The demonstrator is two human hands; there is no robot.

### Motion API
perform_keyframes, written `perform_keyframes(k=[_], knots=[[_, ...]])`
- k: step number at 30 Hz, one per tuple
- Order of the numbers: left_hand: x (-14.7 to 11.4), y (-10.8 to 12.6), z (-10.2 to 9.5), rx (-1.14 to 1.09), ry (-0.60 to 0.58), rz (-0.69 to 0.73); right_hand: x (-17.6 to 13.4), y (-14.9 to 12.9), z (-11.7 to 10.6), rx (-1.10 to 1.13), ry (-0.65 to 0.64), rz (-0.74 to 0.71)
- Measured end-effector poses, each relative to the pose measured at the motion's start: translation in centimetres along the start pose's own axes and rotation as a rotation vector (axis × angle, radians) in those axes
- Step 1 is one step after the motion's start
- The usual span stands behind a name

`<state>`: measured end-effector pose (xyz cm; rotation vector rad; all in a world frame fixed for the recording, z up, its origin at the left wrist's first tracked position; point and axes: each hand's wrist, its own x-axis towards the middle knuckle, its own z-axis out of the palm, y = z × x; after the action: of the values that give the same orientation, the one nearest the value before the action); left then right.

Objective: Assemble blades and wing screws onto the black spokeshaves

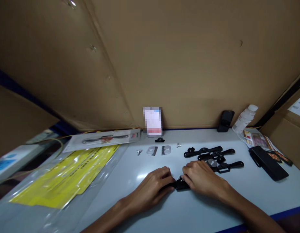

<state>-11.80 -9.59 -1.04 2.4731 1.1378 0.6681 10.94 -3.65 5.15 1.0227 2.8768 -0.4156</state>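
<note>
Black spokeshave sits right in front of you at the table, your left hand clamped round one handle, your right hand curled shut over its other side.

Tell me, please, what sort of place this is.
Probably an assembly bench, boxed in by cardboard: loose metal plates and wing screws lie on the table, and the left hand and right hand hold a black tool.

The surface looks smooth and glossy; the flat blades are shiny metal; right of the blades, satin black tools; left, gleaming clear plastic sheeting; behind, a matt cardboard panel.
</note>
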Motion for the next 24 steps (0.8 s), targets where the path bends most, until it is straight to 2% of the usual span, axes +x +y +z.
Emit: perform_keyframes(k=[4, 6, 12, 17, 21, 24], knots=[[-0.05, -0.05, 0.09, 0.009, -0.002, 0.001, -0.53, -0.19, -0.36, 0.021, -0.058, -0.094], [-0.07, -0.11, 0.14, 0.012, 0.001, 0.008, -0.56, -0.34, -0.28, 0.047, -0.041, -0.128], [-0.11, -0.21, 0.05, 0.019, -0.033, -0.017, -0.44, -0.43, 0.23, -0.042, 0.080, -0.048], [-0.01, -0.16, 0.00, 0.014, -0.030, -0.015, -0.50, -0.58, 0.14, 0.030, 0.019, -0.125], [0.01, -0.11, -0.02, 0.015, -0.028, -0.020, -0.36, -0.55, -0.03, -0.064, 0.026, -0.038], [-0.06, -0.17, -0.01, 0.012, -0.029, -0.013, -0.34, -0.58, -0.27, -0.057, -0.020, -0.045]])
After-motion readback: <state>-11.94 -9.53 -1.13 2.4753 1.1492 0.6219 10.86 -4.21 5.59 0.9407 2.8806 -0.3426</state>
